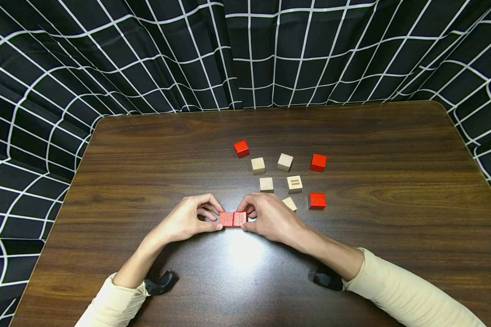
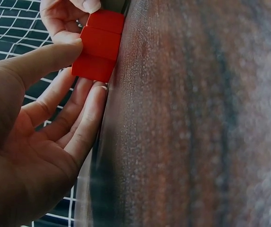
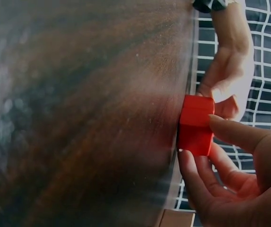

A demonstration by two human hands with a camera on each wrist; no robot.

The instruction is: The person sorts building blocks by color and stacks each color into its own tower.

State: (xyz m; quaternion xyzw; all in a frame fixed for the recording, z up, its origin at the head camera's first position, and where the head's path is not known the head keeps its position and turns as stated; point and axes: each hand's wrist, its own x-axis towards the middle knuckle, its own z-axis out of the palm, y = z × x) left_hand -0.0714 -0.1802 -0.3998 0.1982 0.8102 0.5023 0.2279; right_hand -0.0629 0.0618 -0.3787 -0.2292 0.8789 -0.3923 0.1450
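Two red cubes sit side by side on the brown table, their faces touching. The left red cube [image 1: 226, 219] is pinched between thumb and fingers of my left hand [image 1: 190, 219]. On the other side, my right hand [image 1: 272, 217] pinches the right red cube [image 1: 240, 219] the same way. Both wrist views show the pair resting on the tabletop, with the left cube [image 2: 95, 67] nearer in the left wrist view and the right cube [image 3: 195, 138] nearer in the right wrist view.
Beyond my hands lie plain wooden cubes [image 1: 258, 165], one marked with two bars [image 1: 294, 183]. Loose red cubes [image 1: 241, 148] lie around them. A wooden cube [image 1: 289, 204] is partly behind my right hand. Black gridded cloth [image 1: 303, 59] hangs past the table [image 1: 167, 150].
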